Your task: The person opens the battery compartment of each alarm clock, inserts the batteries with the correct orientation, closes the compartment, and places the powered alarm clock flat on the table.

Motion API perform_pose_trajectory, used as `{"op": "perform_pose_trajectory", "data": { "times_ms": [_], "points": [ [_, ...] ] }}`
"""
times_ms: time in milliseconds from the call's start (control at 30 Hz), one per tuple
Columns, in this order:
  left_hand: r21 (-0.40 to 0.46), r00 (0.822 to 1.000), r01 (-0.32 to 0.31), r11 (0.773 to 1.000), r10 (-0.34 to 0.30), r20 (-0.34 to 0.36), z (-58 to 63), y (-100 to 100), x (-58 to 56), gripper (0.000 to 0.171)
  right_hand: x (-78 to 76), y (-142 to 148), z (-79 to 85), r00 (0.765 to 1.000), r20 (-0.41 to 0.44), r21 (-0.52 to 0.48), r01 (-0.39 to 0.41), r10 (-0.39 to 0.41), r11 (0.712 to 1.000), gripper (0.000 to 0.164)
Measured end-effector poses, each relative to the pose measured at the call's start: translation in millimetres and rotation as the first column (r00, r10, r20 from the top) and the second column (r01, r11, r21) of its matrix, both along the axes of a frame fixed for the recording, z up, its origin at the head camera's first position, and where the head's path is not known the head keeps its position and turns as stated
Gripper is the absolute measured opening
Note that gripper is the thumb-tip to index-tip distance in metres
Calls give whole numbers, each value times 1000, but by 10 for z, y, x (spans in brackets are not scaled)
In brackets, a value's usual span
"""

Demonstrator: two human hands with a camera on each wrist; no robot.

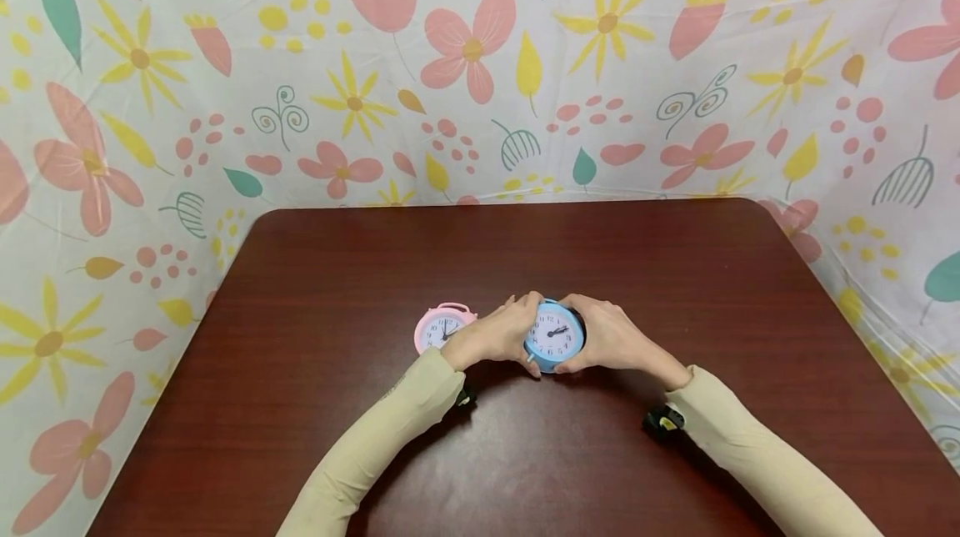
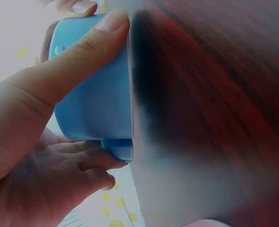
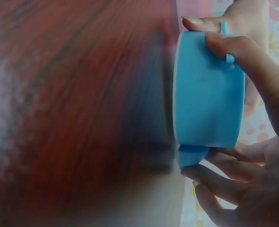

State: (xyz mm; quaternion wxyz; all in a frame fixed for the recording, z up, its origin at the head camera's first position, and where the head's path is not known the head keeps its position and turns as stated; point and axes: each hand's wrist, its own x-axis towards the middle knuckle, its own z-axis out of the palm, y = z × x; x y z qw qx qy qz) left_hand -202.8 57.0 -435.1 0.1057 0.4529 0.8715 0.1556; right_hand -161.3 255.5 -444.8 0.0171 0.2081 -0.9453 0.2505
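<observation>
A round blue alarm clock (image 1: 553, 337) with a white dial faces up, its back close over the brown table. My left hand (image 1: 504, 332) holds its left side, the thumb (image 2: 89, 52) along the blue casing and the fingers by the handle (image 2: 118, 149). From the other side my right hand (image 1: 611, 337) grips it, thumb (image 3: 243, 54) near a small peg foot and fingers around the handle end. To the left, a pink alarm clock (image 1: 428, 335) lies dial up, partly hidden behind my left hand and wrist.
The dark brown table (image 1: 337, 270) has rounded far corners. Behind it and along both sides hangs a white cloth (image 1: 465, 153) with flower and leaf prints. Both forearms wear beige sleeves (image 1: 390, 437), with a small black device (image 1: 663, 420) at the right wrist.
</observation>
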Motion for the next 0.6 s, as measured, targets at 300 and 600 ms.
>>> {"op": "perform_pose_trajectory", "data": {
  "times_ms": [300, 600],
  "points": [
    [-25, 1000, -8, 1000, 8, 3, -25, 14, 5, 99, 15, -6, -4, 1000, 11, 6, 8, -8, 1000, 82],
    [3, 999, 0, 1000, 0, 34, -68, 3, -10, 99, 20, -10, -25, 1000, -7, 27, 27, -27, 999, 82]
  ]
}}
